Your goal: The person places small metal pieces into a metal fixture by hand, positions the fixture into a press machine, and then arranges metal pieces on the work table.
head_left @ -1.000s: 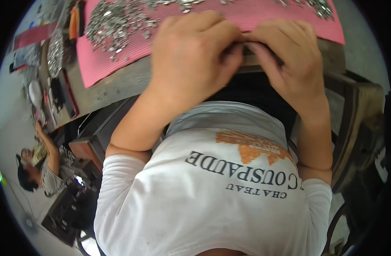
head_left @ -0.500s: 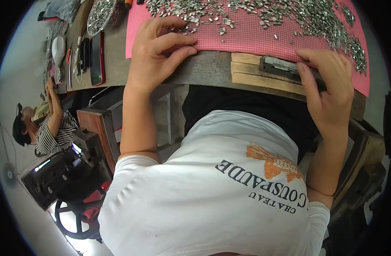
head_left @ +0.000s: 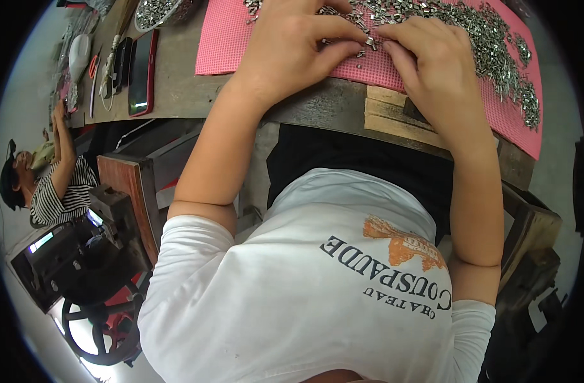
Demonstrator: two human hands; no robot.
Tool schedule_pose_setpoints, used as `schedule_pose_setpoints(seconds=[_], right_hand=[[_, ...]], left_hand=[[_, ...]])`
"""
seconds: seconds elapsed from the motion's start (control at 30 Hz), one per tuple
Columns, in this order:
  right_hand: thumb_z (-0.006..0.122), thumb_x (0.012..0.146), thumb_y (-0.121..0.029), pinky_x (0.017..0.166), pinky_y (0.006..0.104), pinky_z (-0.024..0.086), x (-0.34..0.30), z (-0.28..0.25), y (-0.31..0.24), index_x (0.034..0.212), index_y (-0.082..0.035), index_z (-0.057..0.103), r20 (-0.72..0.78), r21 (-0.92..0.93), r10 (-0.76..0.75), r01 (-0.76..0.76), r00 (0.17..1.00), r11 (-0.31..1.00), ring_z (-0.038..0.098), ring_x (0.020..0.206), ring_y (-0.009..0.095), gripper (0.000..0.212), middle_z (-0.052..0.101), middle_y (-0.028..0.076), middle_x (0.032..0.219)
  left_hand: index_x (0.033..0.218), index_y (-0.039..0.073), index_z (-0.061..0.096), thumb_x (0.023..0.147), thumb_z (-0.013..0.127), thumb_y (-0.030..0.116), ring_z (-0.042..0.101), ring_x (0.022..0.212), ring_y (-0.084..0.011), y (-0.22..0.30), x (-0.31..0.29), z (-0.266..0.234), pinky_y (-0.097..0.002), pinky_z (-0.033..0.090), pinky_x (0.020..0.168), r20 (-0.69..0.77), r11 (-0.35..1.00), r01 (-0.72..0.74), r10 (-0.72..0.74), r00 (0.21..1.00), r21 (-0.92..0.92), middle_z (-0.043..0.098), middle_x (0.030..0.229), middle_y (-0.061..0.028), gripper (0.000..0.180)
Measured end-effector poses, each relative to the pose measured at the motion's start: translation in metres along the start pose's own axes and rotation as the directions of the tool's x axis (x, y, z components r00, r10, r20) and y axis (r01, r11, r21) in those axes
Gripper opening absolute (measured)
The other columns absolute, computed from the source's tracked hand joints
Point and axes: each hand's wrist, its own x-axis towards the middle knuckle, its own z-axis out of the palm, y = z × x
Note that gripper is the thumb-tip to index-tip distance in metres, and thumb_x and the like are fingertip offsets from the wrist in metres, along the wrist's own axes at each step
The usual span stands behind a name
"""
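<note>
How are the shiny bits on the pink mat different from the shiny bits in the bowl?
The mat's metal pieces are scattered over the pink mat, while the bowl's metal pieces are heaped inside the bowl. The mat's metal pieces lie near the left hand and right hand; the bowl's metal pieces sit away to the left. Both look small and silvery.

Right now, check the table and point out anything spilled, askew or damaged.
Nothing clearly stands out as damaged, askew or spilled. Small silvery metal pieces lie scattered unevenly across the pink textured mat, which looks untidy, but the loose ones in view appear to rest on it.
</note>
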Motion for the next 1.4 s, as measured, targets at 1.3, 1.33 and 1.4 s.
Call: schedule_pose_setpoints(seconds=[1.3, 1.33, 1.4], right_hand=[[0.057, 0.099, -0.005, 0.081, 0.0282, 0.047, -0.043, -0.031, 0.002, 0.107, 0.002, 0.063, -0.014, 0.268, 0.289, -0.275, 0.957, 0.923, 0.060, 0.087, 0.017, 0.012, 0.064, 0.007, 0.093], [0.053, 0.101, -0.004, 0.080, 0.0253, 0.047, -0.052, -0.038, 0.004, 0.108, 0.003, 0.061, -0.010, 0.305, 0.314, -0.296, 0.950, 0.905, 0.059, 0.086, 0.014, 0.012, 0.063, 0.006, 0.094], [0.057, 0.095, -0.003, 0.072, 0.0344, 0.047, -0.069, -0.041, 0.006, 0.100, 0.000, 0.060, -0.082, 0.376, 0.353, -0.299, 0.932, 0.877, 0.058, 0.077, 0.026, 0.006, 0.062, 0.010, 0.086]], left_hand=[[0.093, 0.018, 0.072, 0.081, 0.078, 0.023, 0.062, 0.098, -0.0184, 0.014, -0.022, 0.004, -0.0347, 0.038, 0.087, -0.020, 0.913, -0.053, 0.067, 0.998, 0.404, 0.068, 0.099, 0.0054, 0.014], [0.093, 0.018, 0.072, 0.081, 0.078, 0.023, 0.062, 0.098, -0.0184, 0.019, -0.020, 0.006, -0.0347, 0.038, 0.087, -0.026, 0.922, -0.057, 0.073, 0.997, 0.382, 0.068, 0.099, 0.0054, 0.014], [0.092, 0.018, 0.073, 0.079, 0.078, 0.022, 0.062, 0.099, -0.0188, 0.026, -0.016, 0.004, -0.0349, 0.039, 0.088, 0.019, 0.902, -0.096, 0.097, 0.995, 0.420, 0.068, 0.098, 0.0053, 0.014]])
